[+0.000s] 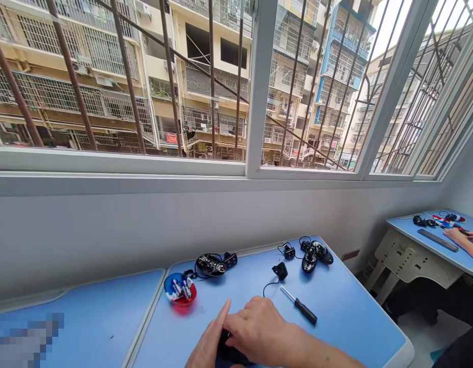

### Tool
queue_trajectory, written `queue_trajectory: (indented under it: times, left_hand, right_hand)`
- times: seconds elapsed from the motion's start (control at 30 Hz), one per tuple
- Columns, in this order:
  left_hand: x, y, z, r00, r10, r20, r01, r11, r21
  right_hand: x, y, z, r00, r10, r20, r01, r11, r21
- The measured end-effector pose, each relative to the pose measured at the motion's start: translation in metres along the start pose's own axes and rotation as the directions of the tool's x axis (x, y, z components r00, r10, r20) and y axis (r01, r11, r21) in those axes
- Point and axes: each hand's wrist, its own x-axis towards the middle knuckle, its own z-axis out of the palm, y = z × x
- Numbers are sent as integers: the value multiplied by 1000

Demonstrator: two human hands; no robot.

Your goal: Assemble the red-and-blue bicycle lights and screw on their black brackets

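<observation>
At the near edge of the blue table, my left hand (209, 337) and my right hand (261, 324) meet around a black plastic piece (231, 352). My left fingers lie straight along its left side. Curled fingers of my right hand press on it from above and the right. Most of the piece is hidden under the hands, so its kind does not show. Beyond my right hand lies a screwdriver (305, 312) with a black handle, its shaft pointing up and left. A small black part with a thin cable (280, 271) rests just past the screwdriver's tip.
A blue and red dish (171, 294) holds several batteries (182, 287). Behind it sits a black oval shell (211, 265) with cable. Glossy black oval pieces (309, 259) lie at the far right corner. Another person's hand (455, 235) is at a second table (403, 225).
</observation>
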Motion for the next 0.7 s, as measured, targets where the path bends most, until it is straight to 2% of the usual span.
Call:
queue_trajectory:
  times: [0.1,0.17,0.2,0.23,0.27,0.3,0.43,0.57,0.7]
  left_hand:
    - [0,0,-3,1000,15,21,-14,998,-54]
    - [0,3,-4,999,11,33,-9,998,-67]
    - [0,5,-5,999,3,43,0,997,-72]
    - [0,6,-6,998,-5,55,9,997,-76]
    - [1,8,-7,998,-12,64,17,997,-77]
    - [1,10,-7,998,-16,68,21,997,-76]
    - [4,16,-10,997,-7,77,13,996,-89]
    - [5,21,-13,994,-6,108,18,994,-112]
    - [5,24,-18,991,6,131,11,992,-124]
  right_hand:
    - [-10,6,-6,998,18,-54,-10,988,155]
    - [-16,21,-9,986,109,-127,-74,964,256]
    - [-18,30,-9,964,216,-155,-172,951,256]
    - [-20,42,-9,921,363,-141,-327,917,227]
    - [-22,53,-8,851,516,-99,-496,851,172]
    - [-22,65,-6,808,583,-86,-569,810,144]
    - [-24,99,6,739,673,-19,-671,738,69]
    - [-23,105,16,757,650,64,-653,756,40]
    - [-15,92,16,800,590,109,-597,800,49]
